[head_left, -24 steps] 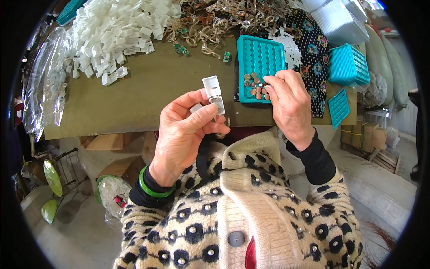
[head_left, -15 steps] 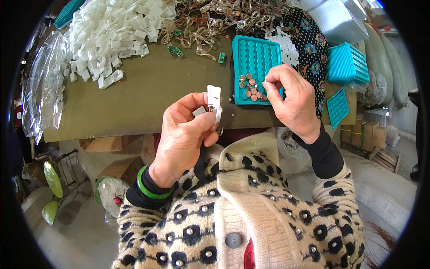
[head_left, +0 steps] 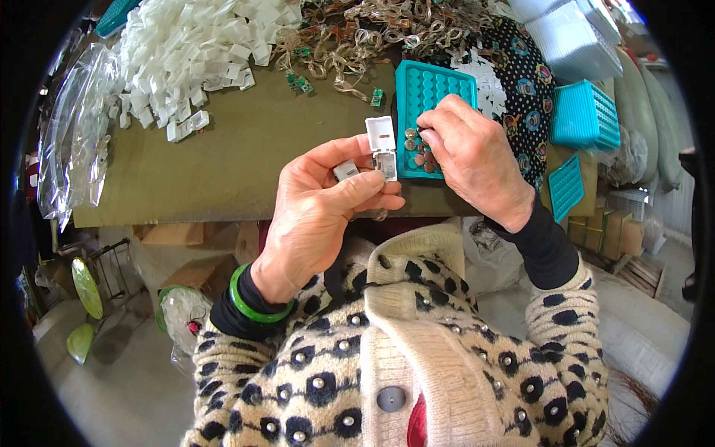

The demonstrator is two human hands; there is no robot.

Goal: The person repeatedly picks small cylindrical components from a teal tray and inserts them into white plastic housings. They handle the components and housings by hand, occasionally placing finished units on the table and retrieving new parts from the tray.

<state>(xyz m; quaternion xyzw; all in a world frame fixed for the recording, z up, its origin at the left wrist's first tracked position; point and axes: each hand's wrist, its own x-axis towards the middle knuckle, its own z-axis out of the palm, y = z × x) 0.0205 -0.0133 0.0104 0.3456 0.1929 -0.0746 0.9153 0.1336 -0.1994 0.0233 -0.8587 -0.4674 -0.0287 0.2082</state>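
Observation:
My left hand (head_left: 316, 197) is closed around a small white plastic battery case (head_left: 381, 135), whose hinged lid stands up and whose hollow faces me. A second small white piece (head_left: 346, 171) sits between the fingers of that hand. Just right of the case lies a teal tray (head_left: 432, 74) with rows of round pockets. Several silver and copper-coloured button cells (head_left: 410, 143) are gathered in its near part. Over them is my right hand (head_left: 477, 153), thumb and forefinger pinched together; what is between them, if anything, is hidden.
A heap of white plastic cases (head_left: 186, 52) covers the table's far left, beside a clear plastic bag (head_left: 74, 134). Coiled wires (head_left: 372, 33) with small green circuit boards (head_left: 377, 97) lie at the back. To the right are patterned cloth (head_left: 525, 82), stacked teal trays (head_left: 585, 115) and a single tray (head_left: 566, 188).
My left hand has moved right, closer to the tray, and the case has turned to show its hollow. My right hand has shifted left and slightly away from me over the button cells.

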